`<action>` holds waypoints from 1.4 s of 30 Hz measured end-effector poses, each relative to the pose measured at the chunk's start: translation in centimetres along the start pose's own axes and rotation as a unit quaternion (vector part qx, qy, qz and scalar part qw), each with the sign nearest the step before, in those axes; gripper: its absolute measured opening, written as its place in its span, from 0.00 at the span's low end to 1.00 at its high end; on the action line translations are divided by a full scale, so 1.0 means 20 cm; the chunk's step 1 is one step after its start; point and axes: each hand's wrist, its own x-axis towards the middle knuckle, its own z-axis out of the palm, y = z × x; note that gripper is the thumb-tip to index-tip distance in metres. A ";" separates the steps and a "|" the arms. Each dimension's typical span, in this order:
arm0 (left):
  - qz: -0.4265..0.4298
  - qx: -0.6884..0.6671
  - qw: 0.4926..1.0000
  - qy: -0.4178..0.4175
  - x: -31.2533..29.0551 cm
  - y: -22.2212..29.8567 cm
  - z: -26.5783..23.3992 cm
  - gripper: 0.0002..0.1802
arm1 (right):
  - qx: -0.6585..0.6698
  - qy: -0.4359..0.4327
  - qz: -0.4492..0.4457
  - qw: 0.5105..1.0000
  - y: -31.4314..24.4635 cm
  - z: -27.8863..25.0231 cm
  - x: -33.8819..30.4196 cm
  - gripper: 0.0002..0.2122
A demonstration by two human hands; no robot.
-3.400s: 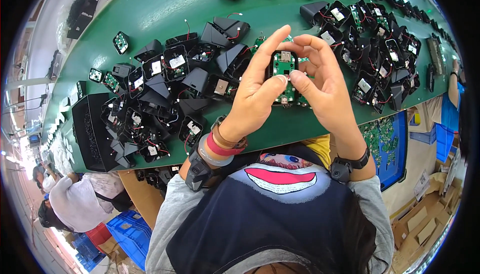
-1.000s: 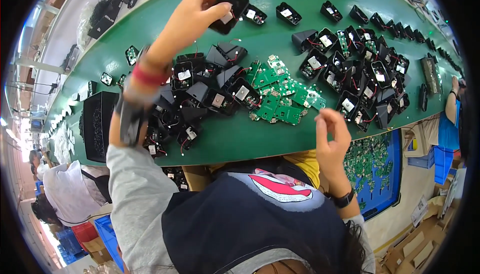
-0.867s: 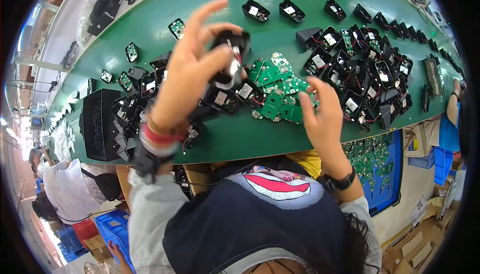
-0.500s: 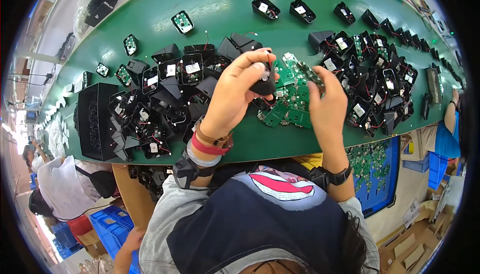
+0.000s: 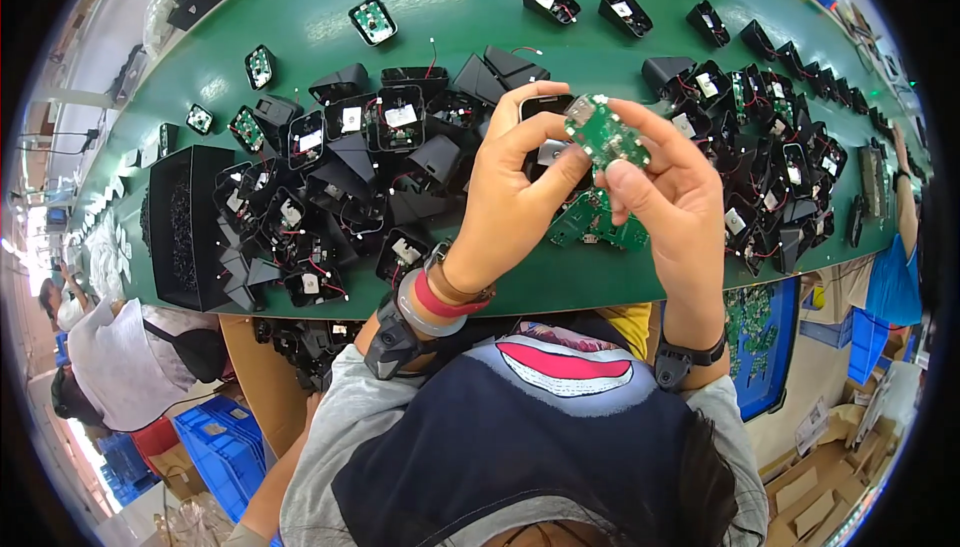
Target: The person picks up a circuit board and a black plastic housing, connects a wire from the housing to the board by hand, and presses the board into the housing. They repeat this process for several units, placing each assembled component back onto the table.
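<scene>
My right hand (image 5: 672,179) pinches a green circuit board (image 5: 606,133) between thumb and fingers, its component side facing up. Close beside it, my left hand (image 5: 530,172) is wrapped round a black plastic housing (image 5: 545,105), mostly hidden behind the fingers and the board. The board's left edge is by the left fingertips; whether it touches the housing I cannot tell. Under both hands, loose green circuit boards (image 5: 590,225) lie in a pile on the green table (image 5: 460,27). Left of my left hand is a heap of black housings (image 5: 345,172) with wires and white parts inside.
Another heap of black housings (image 5: 775,162) lies to the right. Several housings stand in a row along the far side. A black box (image 5: 190,227) with small dark pieces sits at the left. Below the table edge is a blue tray (image 5: 765,347) of boards. Co-workers are at both sides.
My right hand has lifted a circuit board off the pile and brought it left to the housing. The left hand has shifted slightly right and turned with the housing.
</scene>
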 end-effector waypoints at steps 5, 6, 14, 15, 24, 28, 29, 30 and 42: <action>-0.001 0.005 1.000 0.019 -0.01 0.03 0.00 0.06 | -0.019 -0.019 0.020 0.999 0.01 0.02 -0.02 0.21; -0.002 0.005 1.000 0.018 -0.01 0.03 0.00 0.06 | -0.030 -0.017 0.020 0.999 0.01 0.01 -0.02 0.20; 0.047 -0.040 0.998 -0.031 -0.02 -0.04 0.02 0.26 | -0.058 0.055 0.006 0.997 0.06 -0.01 -0.02 0.20; 0.048 -0.041 0.998 -0.032 -0.02 -0.03 0.03 0.26 | -0.089 0.055 0.005 0.994 0.07 -0.01 -0.02 0.20; -0.122 -0.211 0.968 -0.064 -0.04 0.04 0.06 0.42 | -0.419 0.058 -0.146 0.894 0.06 -0.05 -0.02 0.16; -0.162 -0.205 0.963 -0.064 -0.04 0.03 0.07 0.38 | -0.495 0.081 -0.203 0.841 0.07 -0.07 0.01 0.13; -0.162 -0.206 0.963 -0.064 -0.04 0.03 0.07 0.38 | -0.496 0.081 -0.203 0.841 0.07 -0.06 0.01 0.13; -0.163 -0.199 0.964 -0.068 -0.04 0.04 0.07 0.38 | -0.470 0.091 -0.172 0.861 0.06 -0.04 0.01 0.11; -0.162 -0.298 0.937 -0.085 -0.05 0.05 0.08 0.37 | -0.419 0.109 -0.173 0.885 0.08 -0.03 0.03 0.05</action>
